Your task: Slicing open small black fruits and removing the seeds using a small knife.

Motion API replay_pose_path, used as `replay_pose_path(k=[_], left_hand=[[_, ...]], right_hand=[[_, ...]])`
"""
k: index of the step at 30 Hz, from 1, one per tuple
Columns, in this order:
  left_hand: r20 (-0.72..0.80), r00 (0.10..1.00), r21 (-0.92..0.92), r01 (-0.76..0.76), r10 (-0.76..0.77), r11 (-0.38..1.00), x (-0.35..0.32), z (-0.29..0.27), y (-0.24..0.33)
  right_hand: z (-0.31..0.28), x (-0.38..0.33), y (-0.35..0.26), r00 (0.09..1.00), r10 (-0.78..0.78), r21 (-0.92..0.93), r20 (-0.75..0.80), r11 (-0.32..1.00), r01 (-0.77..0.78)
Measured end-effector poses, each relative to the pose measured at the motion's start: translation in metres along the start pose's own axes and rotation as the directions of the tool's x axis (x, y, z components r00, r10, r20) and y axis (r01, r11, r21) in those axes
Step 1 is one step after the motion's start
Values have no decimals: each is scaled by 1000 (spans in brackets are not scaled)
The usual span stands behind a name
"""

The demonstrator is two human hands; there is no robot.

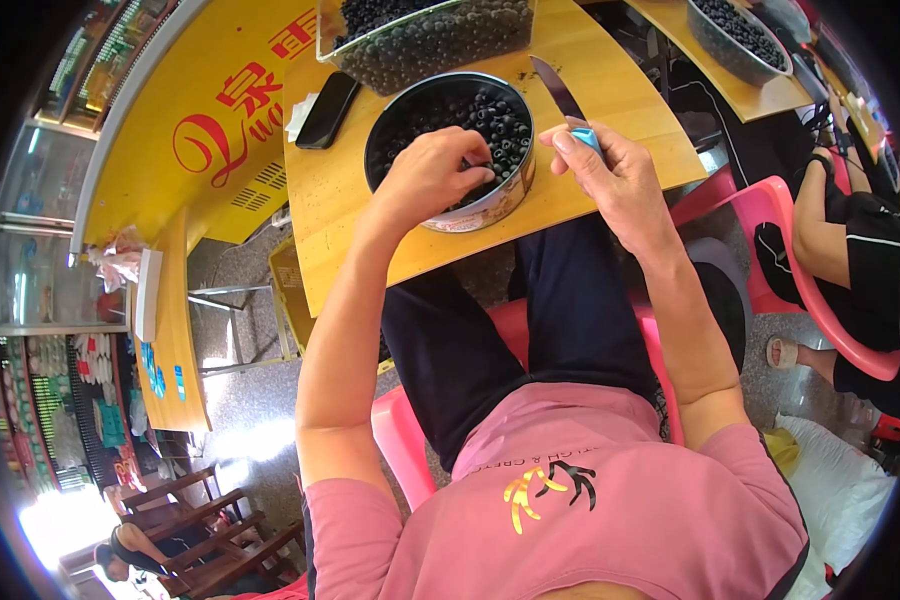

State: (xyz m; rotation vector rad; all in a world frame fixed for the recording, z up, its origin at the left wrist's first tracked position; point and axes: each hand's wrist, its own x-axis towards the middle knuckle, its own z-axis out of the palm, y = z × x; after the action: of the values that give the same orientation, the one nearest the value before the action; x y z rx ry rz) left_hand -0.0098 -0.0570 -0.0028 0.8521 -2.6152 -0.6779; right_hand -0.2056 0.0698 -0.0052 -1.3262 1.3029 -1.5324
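My right hand [610,175] is closed around the blue handle of a knife [558,90], its blade pointing up and away to the left. The hand is just right of a round tin [480,215], which is filled with small dark round pieces [495,115], some with hollow ends; they look like snail shells. Over the tin, my left hand [432,175] has its fingers bent in a pinch, the tips down among the pieces. What lies between those fingertips is hidden.
Behind the tin stands a clear rectangular tub [430,50] full of similar dark pieces. A black phone [328,110] lies to the left on the wooden table [340,215]. Another filled tub [738,38] is on a table at far right. A person [820,230] sits by a pink chair [810,270].
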Motion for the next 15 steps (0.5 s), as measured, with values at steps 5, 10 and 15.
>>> replay_pose_path(k=[5,10,15], left_hand=[[-66,957,-666,168,-282,726,-21,-8,18],[-181,950,-837,-12,-256,547,-52,-3,50],[-203,915,-852,10,-348,523,-66,7,62]], right_hand=[[5,-1,4,1000,-5,39,26,999,4],[24,-5,-3,986,76,211,146,972,-107],[33,-11,-15,978,109,238,179,960,-150]])
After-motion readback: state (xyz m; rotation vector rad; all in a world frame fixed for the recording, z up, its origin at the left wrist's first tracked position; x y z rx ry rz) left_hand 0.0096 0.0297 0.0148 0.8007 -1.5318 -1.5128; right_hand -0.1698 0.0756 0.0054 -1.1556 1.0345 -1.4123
